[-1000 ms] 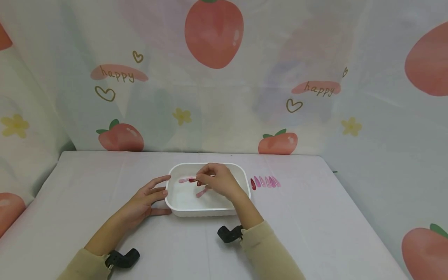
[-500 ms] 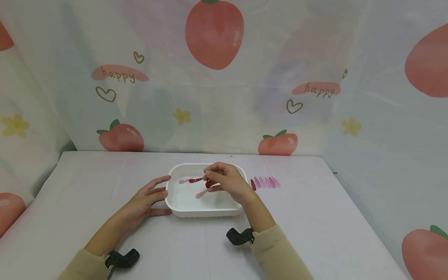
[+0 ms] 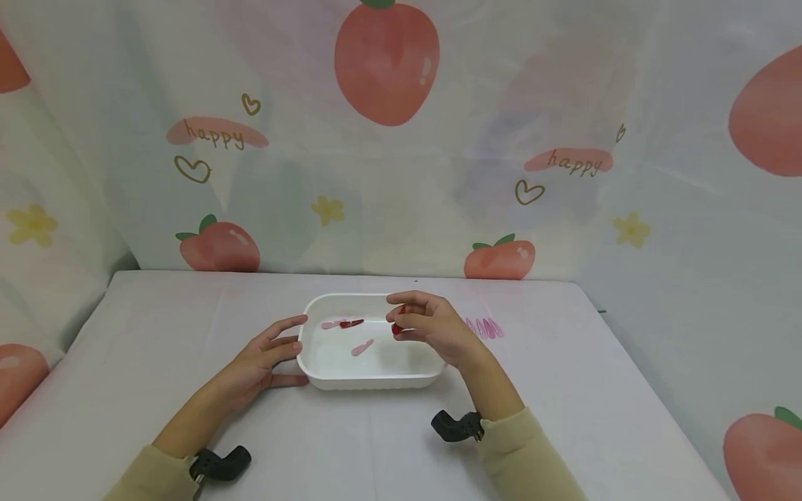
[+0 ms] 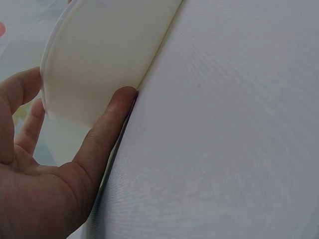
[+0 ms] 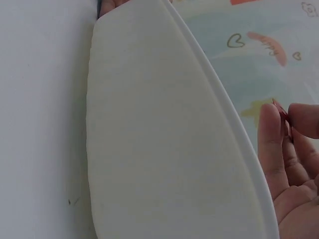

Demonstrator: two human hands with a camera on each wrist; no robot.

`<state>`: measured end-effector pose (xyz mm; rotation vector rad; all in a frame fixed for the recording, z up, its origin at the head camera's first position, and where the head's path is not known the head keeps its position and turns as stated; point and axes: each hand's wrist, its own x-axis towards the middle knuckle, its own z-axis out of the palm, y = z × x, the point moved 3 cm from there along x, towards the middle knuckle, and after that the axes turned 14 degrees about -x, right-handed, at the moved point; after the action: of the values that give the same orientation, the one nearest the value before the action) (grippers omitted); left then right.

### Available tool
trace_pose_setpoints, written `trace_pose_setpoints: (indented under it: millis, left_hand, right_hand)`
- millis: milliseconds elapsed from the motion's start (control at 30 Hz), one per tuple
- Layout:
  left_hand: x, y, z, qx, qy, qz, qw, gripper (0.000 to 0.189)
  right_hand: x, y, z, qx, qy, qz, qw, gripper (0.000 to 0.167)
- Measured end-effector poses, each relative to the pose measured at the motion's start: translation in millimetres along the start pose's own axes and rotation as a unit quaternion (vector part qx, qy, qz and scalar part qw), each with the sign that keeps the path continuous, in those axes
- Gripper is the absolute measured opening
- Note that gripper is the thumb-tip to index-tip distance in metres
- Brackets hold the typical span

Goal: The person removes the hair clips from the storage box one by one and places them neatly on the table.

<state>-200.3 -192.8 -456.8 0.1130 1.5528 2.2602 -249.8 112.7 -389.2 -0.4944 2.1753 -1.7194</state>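
Note:
My right hand (image 3: 441, 327) pinches a red snap hair clip (image 3: 397, 329) between thumb and fingers, held above the right part of a white tray (image 3: 376, 383). The right wrist view shows that clip (image 5: 284, 115) nearly edge-on at the fingertips, beyond the tray rim. With fingers spread and fairly straight, my left hand (image 3: 260, 362) rests against the tray's left end; its thumb (image 4: 112, 117) lies low along the outer wall. Inside the tray are a dark red clip (image 3: 352, 323), a pale pink clip (image 3: 329, 325) beside it, and another pink clip (image 3: 362, 348) nearer the middle.
Right of the tray, several pink hair clips (image 3: 485, 328) lie in a row on the white tabletop (image 3: 564, 390), partly hidden behind the right hand. A printed fabric backdrop (image 3: 388, 181) stands along the table's back edge.
My right hand has lifted a red clip out from among the others in the tray and moved right with it. The left hand stays at the tray's end.

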Motion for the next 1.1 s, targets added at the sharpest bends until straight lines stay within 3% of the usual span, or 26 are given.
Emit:
trace_pose_setpoints:
  millis: [267,500,667,1100]
  left_hand:
    - [0.9,0.2,2.0,0.001,0.003,-0.004,1.0000,0.063]
    - [-0.5,0.5,2.3,0.007,0.015,-0.008,0.9998,0.061]
    - [-2.4,0.7,1.9,0.010,0.017,-0.006,0.9998,0.060]
    - [-2.0,1.4,3.5,0.007,0.008,0.000,0.9999,0.061]
  right_hand:
    - [-10.0,8,-26,-0.064,0.013,0.021,0.9976,0.038]
    - [-22.2,8,-58,-0.132,0.064,0.018,0.9891,0.037]
    - [-28.0,12,-82,-0.143,0.107,0.008,0.9839,0.036]
    - [-45.7,33,-131,-0.201,0.208,0.067,0.9549,0.039]
